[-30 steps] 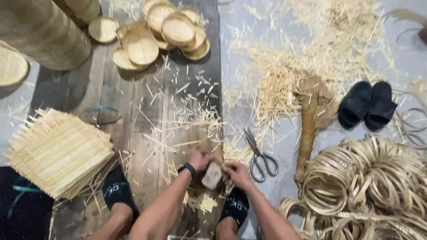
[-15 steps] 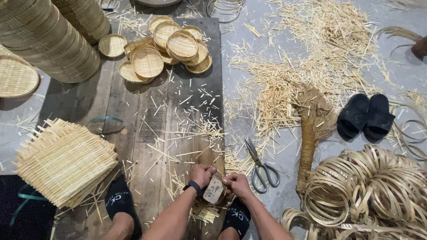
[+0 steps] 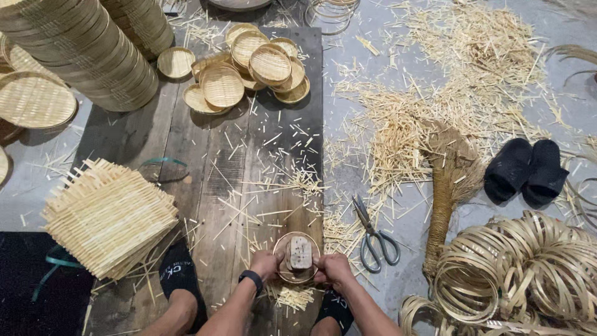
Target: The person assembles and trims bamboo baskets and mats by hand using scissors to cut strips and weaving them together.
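Observation:
Both my hands grip a small round bamboo hoop (image 3: 297,277) low on the wooden board (image 3: 205,162). My left hand (image 3: 264,263) holds its left rim, and my right hand (image 3: 334,269) holds its right rim. A small pale block (image 3: 300,253) sits inside the hoop between my thumbs. A dark band wraps my left wrist (image 3: 252,279). Bamboo splinters lie under and around the hoop.
Scissors (image 3: 373,235) lie right of my hands. Square woven mats (image 3: 109,214) are stacked at left, small round woven trays (image 3: 249,71) at the board's far end, tall basket stacks (image 3: 81,46) top left. Bamboo rings (image 3: 528,267), a broom (image 3: 444,193) and black slippers (image 3: 525,171) lie right.
The view has tilted so my hands sit lower in frame. The hoop now lies flat around the block between both hands, where before the block was held tilted.

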